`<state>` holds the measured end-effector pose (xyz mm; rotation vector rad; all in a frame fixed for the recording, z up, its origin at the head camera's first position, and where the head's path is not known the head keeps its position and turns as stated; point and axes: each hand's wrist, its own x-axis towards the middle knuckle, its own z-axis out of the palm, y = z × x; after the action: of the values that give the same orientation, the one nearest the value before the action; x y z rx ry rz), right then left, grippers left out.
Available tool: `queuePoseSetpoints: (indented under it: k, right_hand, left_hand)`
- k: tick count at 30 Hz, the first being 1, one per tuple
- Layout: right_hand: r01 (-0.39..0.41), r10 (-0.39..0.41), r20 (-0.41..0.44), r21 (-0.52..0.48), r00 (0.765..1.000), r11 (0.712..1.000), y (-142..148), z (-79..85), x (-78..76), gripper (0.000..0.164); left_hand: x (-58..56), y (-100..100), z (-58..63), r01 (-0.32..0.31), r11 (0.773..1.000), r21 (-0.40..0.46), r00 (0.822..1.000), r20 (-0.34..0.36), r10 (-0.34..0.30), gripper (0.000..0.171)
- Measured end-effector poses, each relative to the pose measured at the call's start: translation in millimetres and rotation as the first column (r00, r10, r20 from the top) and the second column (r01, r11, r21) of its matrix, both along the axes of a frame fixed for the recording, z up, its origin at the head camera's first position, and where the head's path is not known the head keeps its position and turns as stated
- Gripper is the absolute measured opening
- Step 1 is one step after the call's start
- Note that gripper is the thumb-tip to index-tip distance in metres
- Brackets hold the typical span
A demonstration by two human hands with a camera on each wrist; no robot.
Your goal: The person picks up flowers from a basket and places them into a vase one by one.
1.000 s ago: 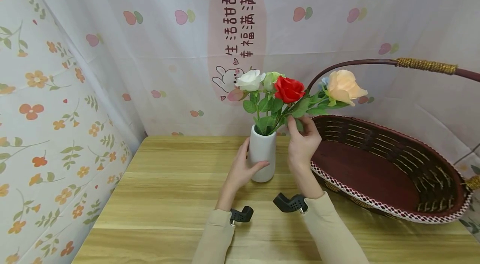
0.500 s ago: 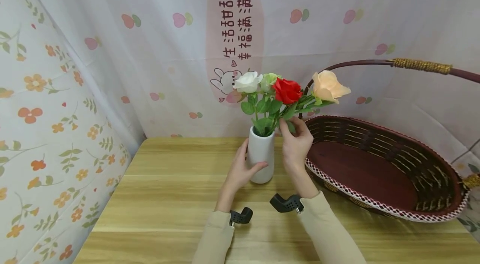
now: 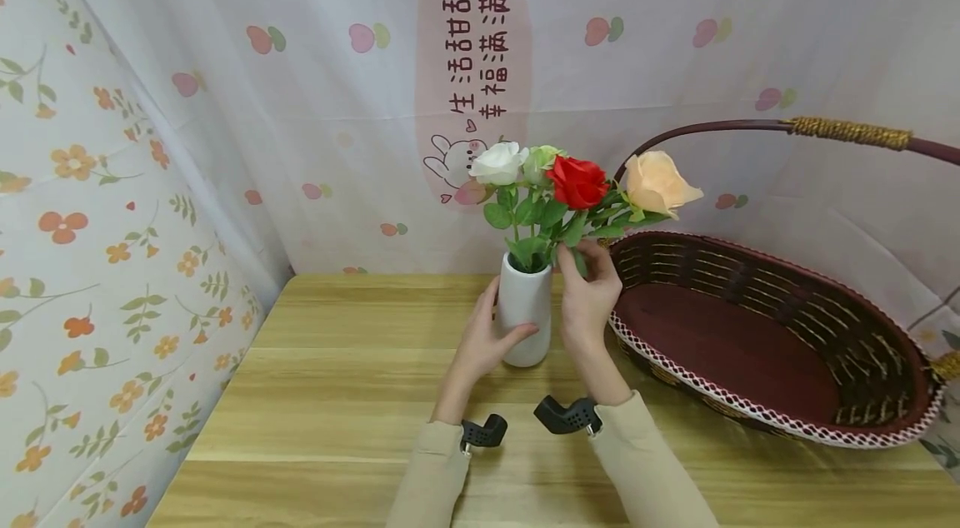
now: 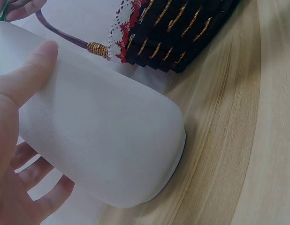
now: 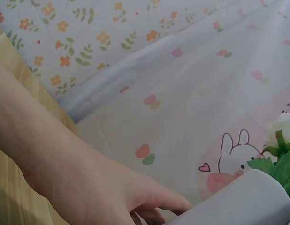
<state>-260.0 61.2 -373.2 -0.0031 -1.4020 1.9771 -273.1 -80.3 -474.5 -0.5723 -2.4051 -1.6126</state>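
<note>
My left hand grips the white vase around its side, thumb across the front, as the left wrist view shows too. The vase stands upright on the wooden table. In its mouth are a white rose, a pale green flower and a red rose. At the right of the vase mouth, my right hand pinches the leafy stem of a peach rose, which leans to the right. Leaves and fingers hide the lower end of that stem. In the right wrist view the right fingertips lie behind the vase.
A dark woven basket with a tall arched handle stands on the table close to the right hand. A printed curtain hangs behind the wooden table, and a floral cloth hangs at the left.
My right hand has moved left and slightly down toward the vase, and the peach rose has come left and lower with it. The left hand stays on the vase.
</note>
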Motion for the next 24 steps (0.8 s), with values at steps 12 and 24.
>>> queuePoseSetpoints:
  k: [12,24]
  right_hand:
    - [0.055,-0.054,0.009,-0.023,0.998,0.998,-0.6,-8.6,2.9,0.01]
    - [-0.011,0.012,0.066,-0.015,0.998,1.0,1.2,-8.5,19.6,0.02]
  left_hand:
    - [0.6,-0.4,1.0,0.009,1.0,0.014,1.0,0.001,-0.009,0.093]
    - [3.2,-0.6,5.9,0.009,1.0,0.009,0.999,0.031,-0.009,0.092]
